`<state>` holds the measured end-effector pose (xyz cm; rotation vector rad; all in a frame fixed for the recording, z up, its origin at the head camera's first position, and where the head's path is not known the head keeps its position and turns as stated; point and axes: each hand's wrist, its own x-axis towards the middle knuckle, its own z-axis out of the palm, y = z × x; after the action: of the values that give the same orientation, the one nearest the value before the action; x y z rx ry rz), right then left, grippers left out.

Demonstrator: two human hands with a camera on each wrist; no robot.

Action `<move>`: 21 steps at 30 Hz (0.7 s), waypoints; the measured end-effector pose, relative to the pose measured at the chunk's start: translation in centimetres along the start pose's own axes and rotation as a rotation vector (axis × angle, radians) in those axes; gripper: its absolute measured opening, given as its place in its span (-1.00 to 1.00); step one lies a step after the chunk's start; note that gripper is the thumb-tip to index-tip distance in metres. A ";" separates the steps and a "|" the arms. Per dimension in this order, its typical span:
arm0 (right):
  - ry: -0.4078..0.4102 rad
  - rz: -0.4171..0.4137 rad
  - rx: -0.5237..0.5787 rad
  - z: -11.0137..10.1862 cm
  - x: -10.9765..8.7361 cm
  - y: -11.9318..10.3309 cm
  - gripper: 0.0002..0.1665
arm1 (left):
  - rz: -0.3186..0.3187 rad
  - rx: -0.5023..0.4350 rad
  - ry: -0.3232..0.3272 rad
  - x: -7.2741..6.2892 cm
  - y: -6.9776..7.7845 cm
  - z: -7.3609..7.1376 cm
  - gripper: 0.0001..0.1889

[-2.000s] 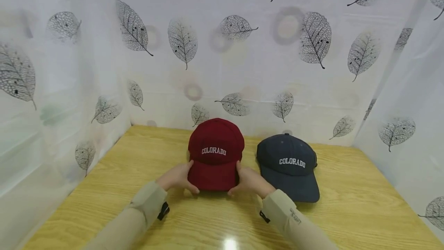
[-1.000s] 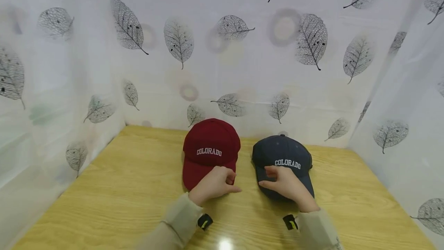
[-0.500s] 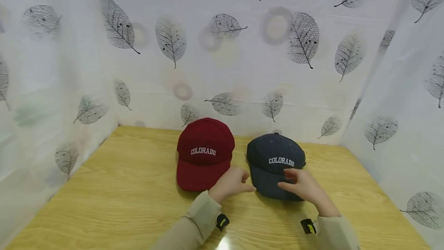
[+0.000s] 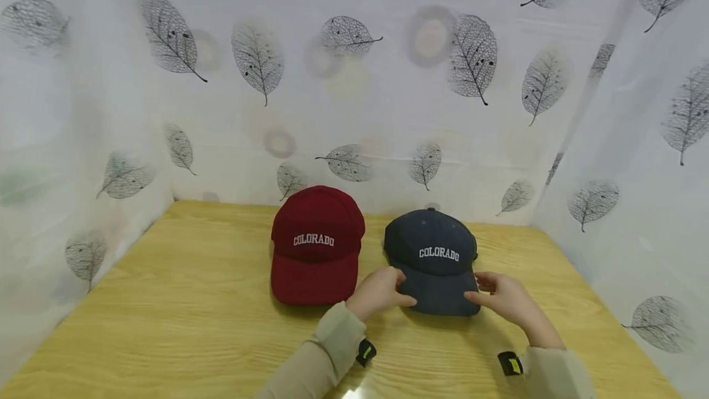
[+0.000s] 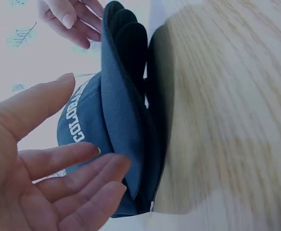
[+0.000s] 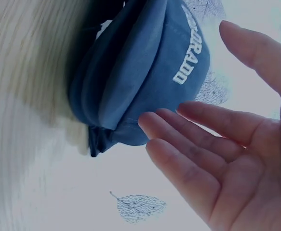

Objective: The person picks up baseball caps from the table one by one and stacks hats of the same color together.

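A navy baseball cap (image 4: pixel 437 294) lettered COLORADO sits on the table, its brim toward me. From the side, the left wrist view shows several brims layered together in the navy cap (image 5: pixel 118 103). My left hand (image 4: pixel 379 292) is at the brim's left edge, thumb and fingers spread apart. Across from it, my right hand (image 4: pixel 512 303) has its fingertips right at the brim's right edge. Both wrist views show the left fingers (image 5: pixel 73 159) and right fingers (image 6: pixel 188 154) extended, not curled round the cap. A red COLORADO baseball cap (image 4: pixel 316 279) stands left of the navy one.
The wood-grain table (image 4: pixel 183 300) runs back to a white curtain (image 4: pixel 354 97) printed with leaves, which also encloses both sides. Beige sleeves (image 4: pixel 316 359) with dark straps cover the wrists. A light glare shows at the table's front.
Both hands have left the red cap's brim and moved right, coming to either side of the navy cap's brim. The head view has turned slightly right. Both caps stay in place.
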<state>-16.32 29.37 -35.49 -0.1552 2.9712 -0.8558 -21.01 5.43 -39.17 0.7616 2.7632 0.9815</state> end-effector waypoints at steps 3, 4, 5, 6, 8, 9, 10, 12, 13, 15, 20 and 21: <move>-0.015 0.009 0.010 0.0 0.3 0.4 -0.17 | -0.037 0.026 -0.005 0.1 0.1 0.1 -0.47; -0.025 0.012 0.013 0.1 0.4 0.6 -0.14 | -0.041 0.034 -0.008 0.2 0.0 0.2 -0.45; -0.038 0.018 0.013 0.1 0.5 0.8 -0.12 | -0.044 0.037 -0.014 0.2 0.0 0.3 -0.42; -0.055 0.026 0.014 0.2 0.6 1.1 -0.10 | -0.048 0.040 -0.021 0.3 0.0 0.4 -0.39; -0.094 0.048 0.029 0.4 0.7 1.6 -0.04 | -0.053 0.044 -0.043 0.4 -0.1 0.7 -0.33; -0.114 0.059 0.040 0.5 0.8 1.8 -0.02 | -0.056 0.041 -0.056 0.5 -0.2 0.8 -0.30; -0.133 0.069 0.054 0.6 0.9 2.1 0.01 | -0.062 0.033 -0.070 0.6 -0.2 0.9 -0.27; -0.163 0.076 0.086 1.0 1.1 2.5 0.04 | -0.073 0.018 -0.093 0.8 -0.3 1.1 -0.21; -0.172 0.072 0.104 1.2 1.2 2.6 0.05 | -0.073 0.010 -0.101 0.9 -0.3 1.2 -0.19; -0.176 0.061 0.123 1.5 1.4 2.7 0.07 | -0.069 0.001 -0.115 1.1 -0.3 1.4 -0.15; -0.191 0.050 0.109 1.9 1.8 2.6 0.15 | -0.030 0.039 -0.158 1.3 -0.3 1.4 -0.08; -0.199 0.050 0.105 2.0 1.8 2.5 0.17 | -0.022 0.048 -0.165 1.3 -0.3 1.4 -0.08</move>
<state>-18.20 30.25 -38.57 -0.1515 2.7284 -0.9289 -21.94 6.61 -40.37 0.7792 2.6552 0.8119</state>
